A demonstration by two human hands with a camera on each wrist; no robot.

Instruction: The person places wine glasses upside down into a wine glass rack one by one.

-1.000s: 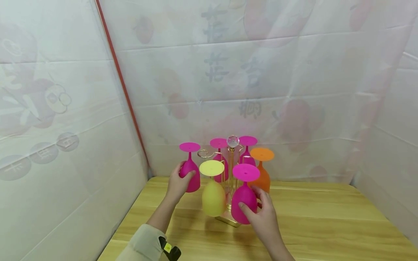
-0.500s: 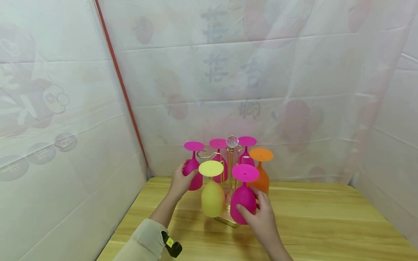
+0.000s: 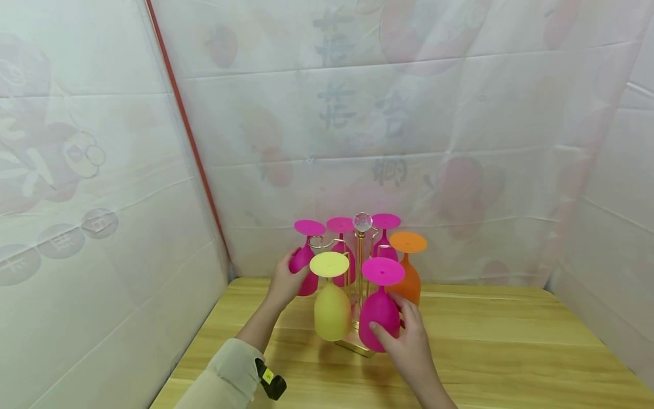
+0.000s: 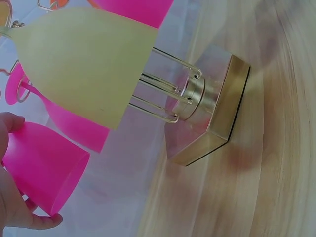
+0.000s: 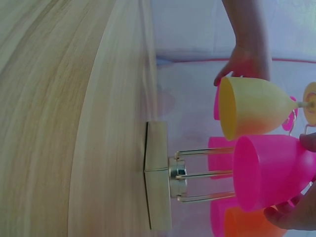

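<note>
My left hand (image 3: 284,282) holds an upside-down pink goblet (image 4: 44,165) by its bowl, thumb on the near side. In the head view, that goblet's foot is right at the curled end of a wire hook (image 3: 322,244) on the gold goblet rack (image 3: 360,261). With my right hand (image 3: 411,335) I grip the front pink goblet (image 3: 379,321) round its bowl; it hangs foot up on the rack. Between my hands hangs a yellow goblet (image 3: 332,312), also inverted. An orange goblet (image 3: 409,278) is behind my right fingers, partly hidden.
Two more pink goblets (image 3: 341,225) hang at the rack's back. A clear faceted ball (image 3: 363,221) tops its pole, and a gold base (image 5: 158,173) stands on the wooden table (image 3: 490,341). Printed white sheets (image 3: 286,113) enclose the back and sides.
My left hand has moved right with its pink goblet, bringing the foot from left of the hook to its curled end. My right hand has stayed on the front pink goblet.
</note>
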